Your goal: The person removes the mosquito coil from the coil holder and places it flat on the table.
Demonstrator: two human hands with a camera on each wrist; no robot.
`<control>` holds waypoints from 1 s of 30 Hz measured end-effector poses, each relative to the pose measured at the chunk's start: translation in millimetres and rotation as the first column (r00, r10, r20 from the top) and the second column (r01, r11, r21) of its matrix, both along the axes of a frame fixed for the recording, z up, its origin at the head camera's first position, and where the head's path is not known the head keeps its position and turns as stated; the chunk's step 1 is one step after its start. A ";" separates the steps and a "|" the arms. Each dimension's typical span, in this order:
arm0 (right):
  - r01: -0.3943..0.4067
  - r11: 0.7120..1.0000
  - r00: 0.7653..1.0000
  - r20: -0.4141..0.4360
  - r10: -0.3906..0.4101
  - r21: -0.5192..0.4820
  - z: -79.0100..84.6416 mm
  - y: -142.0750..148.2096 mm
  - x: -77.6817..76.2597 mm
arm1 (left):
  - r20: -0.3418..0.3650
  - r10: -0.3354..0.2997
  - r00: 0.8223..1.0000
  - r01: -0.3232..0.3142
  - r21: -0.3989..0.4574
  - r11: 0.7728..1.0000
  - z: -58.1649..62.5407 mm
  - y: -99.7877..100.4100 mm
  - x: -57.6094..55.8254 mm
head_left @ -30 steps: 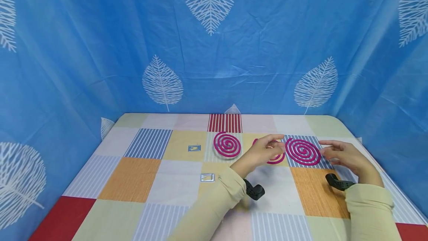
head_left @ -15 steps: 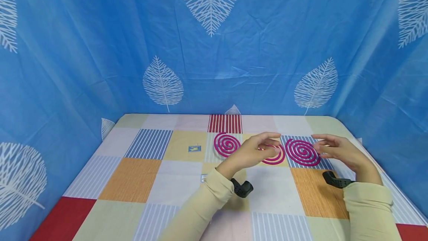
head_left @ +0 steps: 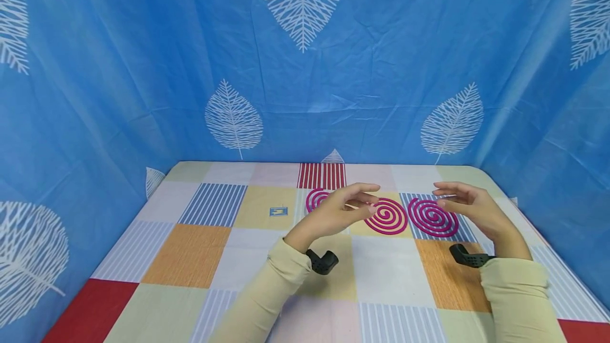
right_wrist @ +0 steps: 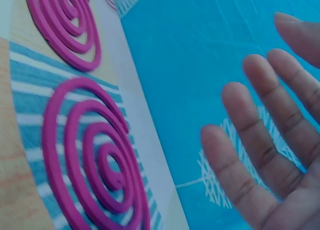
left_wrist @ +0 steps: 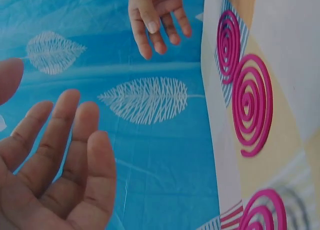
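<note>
Three magenta spiral coils, like mosquito coils, lie flat in a row toward the table's far side. My left hand [head_left: 333, 211] hovers above the cloth with fingers loosely bent and nothing in them, partly hiding the left coil [head_left: 313, 202]. Just right of its fingertips is the middle coil [head_left: 387, 216], fully visible. Over the far-right part of the table floats my right hand [head_left: 476, 209], holding nothing, by the right coil [head_left: 432, 218]. Both wrist views show fingers spread apart and clear of the coils, including the right coil [right_wrist: 116, 182] in the right wrist view.
A patchwork cloth [head_left: 186, 258] covers the table. Blue curtain [head_left: 352, 68] with white leaf prints encloses the back and both sides. A small blue printed emblem [head_left: 278, 211] shows on the cloth left of the coils. Each wrist carries a black strap mount [head_left: 323, 262].
My left hand has moved left, uncovering the middle coil and covering part of the left one. My right hand has shifted slightly left and up. The coils have stayed put.
</note>
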State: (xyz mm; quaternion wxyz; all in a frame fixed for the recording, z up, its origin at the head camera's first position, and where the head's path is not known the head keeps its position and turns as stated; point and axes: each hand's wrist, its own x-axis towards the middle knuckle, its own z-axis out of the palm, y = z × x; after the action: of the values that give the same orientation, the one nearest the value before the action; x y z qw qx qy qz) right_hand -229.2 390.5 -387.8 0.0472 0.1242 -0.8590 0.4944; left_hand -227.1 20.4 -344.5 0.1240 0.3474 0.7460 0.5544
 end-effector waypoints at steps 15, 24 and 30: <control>-0.080 0.992 0.992 -0.105 0.070 -0.094 -6.3 -32.0 -6.2 | -0.120 0.060 0.991 -0.053 0.068 0.996 -4.7 -35.6 -2.5; -0.105 0.989 0.990 -0.107 0.094 -0.104 -9.8 -45.3 -10.3 | -0.140 0.121 0.983 -0.112 0.067 0.991 -1.5 -57.9 -10.7; -0.112 0.991 0.990 -0.089 0.105 -0.070 -12.0 -53.6 -12.7 | -0.123 0.132 0.984 -0.129 0.038 0.991 -4.5 -65.1 -17.5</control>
State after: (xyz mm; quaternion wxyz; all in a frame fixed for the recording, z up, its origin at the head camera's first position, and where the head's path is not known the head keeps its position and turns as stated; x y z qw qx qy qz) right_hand -241.9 336.9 -399.8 0.0614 0.1898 -0.8290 0.5224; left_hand -244.7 -44.7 -349.0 0.0351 0.3338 0.7651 0.5495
